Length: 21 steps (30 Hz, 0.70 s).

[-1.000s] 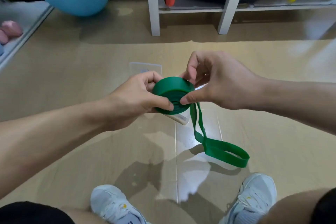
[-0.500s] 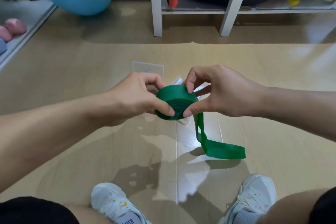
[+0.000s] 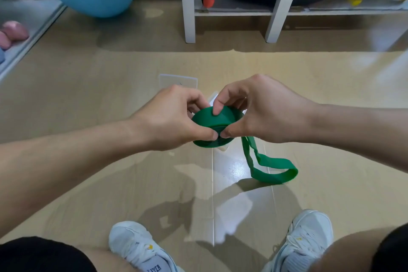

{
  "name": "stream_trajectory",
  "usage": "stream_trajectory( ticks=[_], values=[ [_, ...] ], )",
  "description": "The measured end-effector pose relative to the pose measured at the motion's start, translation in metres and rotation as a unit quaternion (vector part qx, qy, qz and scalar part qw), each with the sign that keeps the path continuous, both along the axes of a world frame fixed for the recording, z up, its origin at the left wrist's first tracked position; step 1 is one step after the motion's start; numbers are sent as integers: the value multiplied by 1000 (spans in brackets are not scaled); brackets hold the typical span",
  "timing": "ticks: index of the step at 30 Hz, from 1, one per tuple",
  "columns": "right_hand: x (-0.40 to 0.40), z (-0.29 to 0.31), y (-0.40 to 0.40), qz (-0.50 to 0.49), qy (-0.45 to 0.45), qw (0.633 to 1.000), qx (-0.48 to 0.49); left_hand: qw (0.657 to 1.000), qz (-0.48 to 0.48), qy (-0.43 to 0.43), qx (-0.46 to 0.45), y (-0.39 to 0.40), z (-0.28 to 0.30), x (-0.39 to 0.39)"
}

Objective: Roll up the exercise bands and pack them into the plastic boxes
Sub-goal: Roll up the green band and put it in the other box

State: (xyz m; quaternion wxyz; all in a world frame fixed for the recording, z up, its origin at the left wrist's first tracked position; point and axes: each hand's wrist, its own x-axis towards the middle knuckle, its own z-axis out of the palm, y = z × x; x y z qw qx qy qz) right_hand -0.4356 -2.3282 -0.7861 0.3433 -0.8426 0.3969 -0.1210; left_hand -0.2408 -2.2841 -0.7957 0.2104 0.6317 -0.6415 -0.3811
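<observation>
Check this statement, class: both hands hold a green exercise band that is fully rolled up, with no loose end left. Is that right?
Not quite. Both hands, the left hand and the right hand, do hold the green exercise band, but the head view shows a loose tail hanging unrolled.

both hands raised together, left hand (image 3: 170,120) and right hand (image 3: 260,110) fingers curled, thumbs nearly touching, forearms extended

The green exercise band (image 3: 215,120) looks like smooth, matt rubber. The clear plastic box (image 3: 177,80) at mid-frame is glossy. The wood-look floor (image 3: 231,174) shines. Along the bottom, the white sneakers (image 3: 136,247) look like mesh cloth.
</observation>
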Motion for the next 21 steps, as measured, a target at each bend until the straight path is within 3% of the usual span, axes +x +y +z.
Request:
stream_trajectory(
  ticks=[4,9,15,17,19,21],
  values=[
    [-7,-3,-7,6,-64,997,42,995,46,84,30,1,-2,5],
    [-19,-13,-17,-20,-84,993,78,959,138,240,62,-5,-4,15],
    [-14,-11,-13,-35,-103,992,64,948,109,286,91,-3,-6,12],
    [-12,-8,-12,-24,-81,995,57,965,82,234,87,-2,-2,12],
    [-9,-4,-8,-2,-51,998,48,992,33,110,53,-1,3,11],
    [-5,-2,-3,12,-31,998,44,997,8,64,37,2,7,7]
  ],
)
